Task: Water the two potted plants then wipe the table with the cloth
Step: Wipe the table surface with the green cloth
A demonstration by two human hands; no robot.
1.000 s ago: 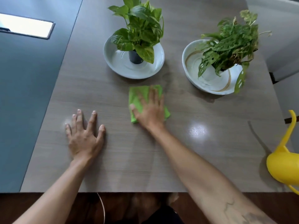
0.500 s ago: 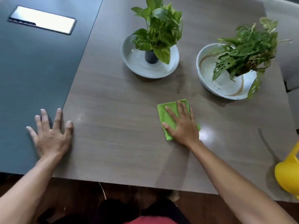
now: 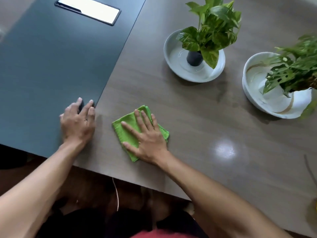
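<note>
Pressing flat with fingers spread, the right hand [image 3: 147, 136] covers the folded green cloth [image 3: 125, 131] on the brown table [image 3: 197, 134], near its front edge. The left hand [image 3: 77, 124] lies palm down, fingers spread, holding nothing, across the seam between the brown surface and a dark panel [image 3: 51, 57]. Farther back stand two potted plants: one [image 3: 212, 26] in a grey dish [image 3: 173, 66], one [image 3: 295, 69] in a white bowl [image 3: 253, 93].
</note>
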